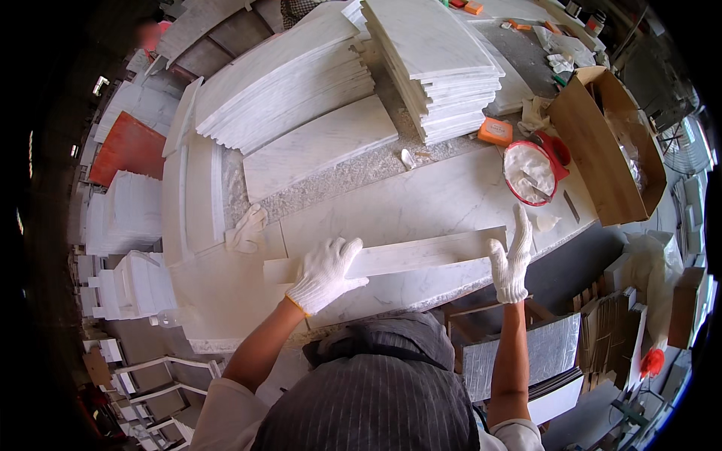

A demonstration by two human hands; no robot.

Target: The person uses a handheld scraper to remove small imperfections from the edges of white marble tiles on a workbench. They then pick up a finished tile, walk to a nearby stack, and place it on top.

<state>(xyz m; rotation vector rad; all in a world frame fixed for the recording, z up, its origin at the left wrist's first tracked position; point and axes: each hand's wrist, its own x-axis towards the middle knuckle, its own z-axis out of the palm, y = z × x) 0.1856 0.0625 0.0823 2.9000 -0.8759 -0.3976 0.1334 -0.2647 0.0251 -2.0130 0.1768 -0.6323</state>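
A long, narrow white marble strip (429,252) lies crosswise over pale slabs (406,203) on the worktable. My left hand (325,275), in a white knit glove, grips it near its left end, with fingers over the top and thumb along the near side. At the right end is my right hand (511,259), also gloved; its fingers stretch forward, the thumb stands apart by the strip's face, and the palm seems to rest at the end. Beyond it sits a red-rimmed bowl of white paste (526,167) with a putty knife (538,186) in it.
Two tall stacks of marble slabs (282,83) (436,45) stand at the back. A loose glove (248,228) lies left of the strip. An orange box (495,131) is near the bowl. An open cardboard box (602,150) stands at the table's right edge.
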